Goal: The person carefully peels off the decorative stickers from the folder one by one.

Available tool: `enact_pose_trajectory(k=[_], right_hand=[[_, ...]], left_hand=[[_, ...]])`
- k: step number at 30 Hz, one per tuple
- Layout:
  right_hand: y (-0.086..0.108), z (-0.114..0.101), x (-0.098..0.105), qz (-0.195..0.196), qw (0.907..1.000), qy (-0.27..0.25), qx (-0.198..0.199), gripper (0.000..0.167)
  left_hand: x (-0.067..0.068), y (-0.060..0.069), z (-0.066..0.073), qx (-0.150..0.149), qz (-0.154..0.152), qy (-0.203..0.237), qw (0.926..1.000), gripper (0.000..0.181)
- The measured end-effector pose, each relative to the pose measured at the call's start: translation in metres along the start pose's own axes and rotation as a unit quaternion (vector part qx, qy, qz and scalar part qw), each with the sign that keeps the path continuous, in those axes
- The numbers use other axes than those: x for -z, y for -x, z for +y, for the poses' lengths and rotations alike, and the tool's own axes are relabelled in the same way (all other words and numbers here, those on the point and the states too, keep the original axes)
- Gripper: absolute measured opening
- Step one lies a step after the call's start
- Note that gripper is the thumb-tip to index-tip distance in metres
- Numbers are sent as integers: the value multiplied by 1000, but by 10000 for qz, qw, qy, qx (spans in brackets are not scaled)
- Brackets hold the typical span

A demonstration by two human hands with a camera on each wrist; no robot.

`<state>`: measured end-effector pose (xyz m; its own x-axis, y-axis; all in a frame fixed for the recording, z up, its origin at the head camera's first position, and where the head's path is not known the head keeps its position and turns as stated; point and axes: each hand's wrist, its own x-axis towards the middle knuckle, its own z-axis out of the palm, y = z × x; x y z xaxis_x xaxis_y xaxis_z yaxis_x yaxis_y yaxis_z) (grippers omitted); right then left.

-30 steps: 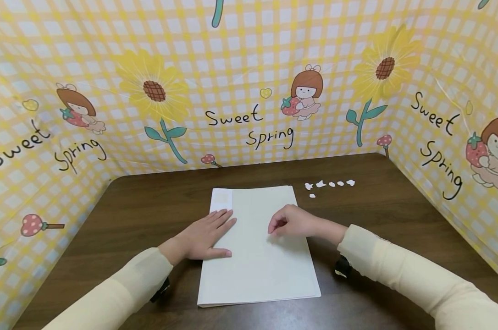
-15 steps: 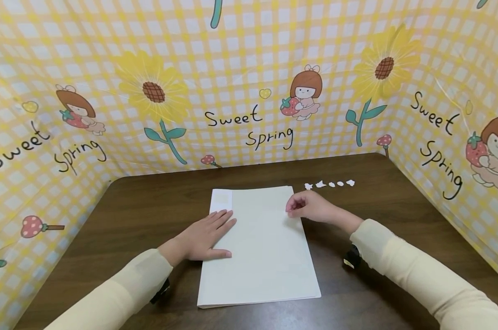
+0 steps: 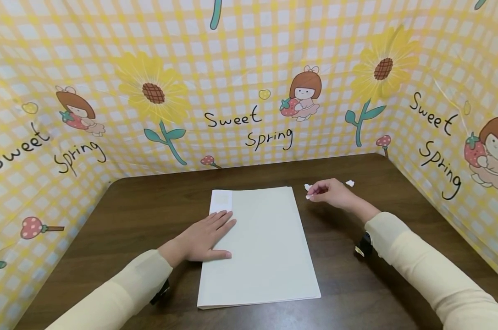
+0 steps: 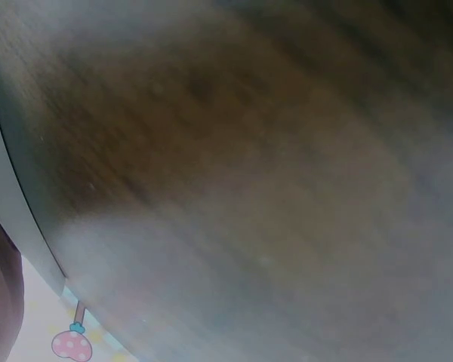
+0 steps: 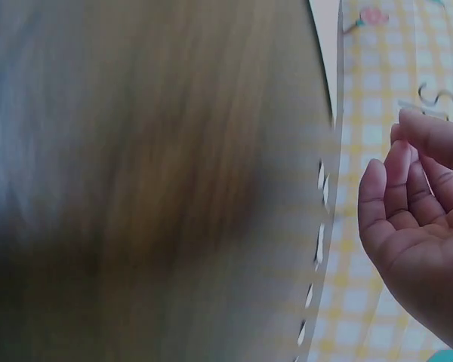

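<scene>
In the head view, my left hand (image 3: 205, 238) lies flat with its fingers spread on the left edge of a large pale sheet or folder (image 3: 265, 247). Beyond the sheet's right edge, my right hand (image 3: 331, 192) pinches a small white piece (image 3: 308, 197) at the tips of its thumb and index finger, above the table. It hides part of a row of small white scraps (image 3: 350, 183). In the right wrist view, this hand (image 5: 423, 204) has its thumb tip against its index finger and the other fingers bent; several scraps (image 5: 319, 245) lie beside it.
A brown wooden table (image 3: 150, 197) carries the sheet and scraps. At the sheet's top left corner is a whiter strip (image 3: 221, 200). Yellow checked cloth (image 3: 232, 59) with printed flowers and figures hangs around the back and sides.
My right hand has moved right and away from me, from over the sheet to beside the scraps, covering some of them. My left hand has stayed in place.
</scene>
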<state>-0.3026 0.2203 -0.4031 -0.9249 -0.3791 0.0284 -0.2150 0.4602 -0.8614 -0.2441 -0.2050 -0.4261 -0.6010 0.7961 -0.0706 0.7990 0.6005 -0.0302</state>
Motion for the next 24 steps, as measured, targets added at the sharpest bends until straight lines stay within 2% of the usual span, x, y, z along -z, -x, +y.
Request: enact_pose_trajectory(k=[5,10,15,24], right_hand=[[-3,11,13,280,9993,-73,-253,18],[-5,21,20,454,9978,-101,-468,18],[-7,30,24,445,9973,74,-585,17],[-9,38,28,231,9954,496,-789,17]], left_hand=[[-2,0,0,4,-6,-11,10000,91],[-1,0,1,-90,150,17,9998,90],[-1,1,0,-123,205,4,9997,90],[-1,0,0,11,7,-37,10000,92]])
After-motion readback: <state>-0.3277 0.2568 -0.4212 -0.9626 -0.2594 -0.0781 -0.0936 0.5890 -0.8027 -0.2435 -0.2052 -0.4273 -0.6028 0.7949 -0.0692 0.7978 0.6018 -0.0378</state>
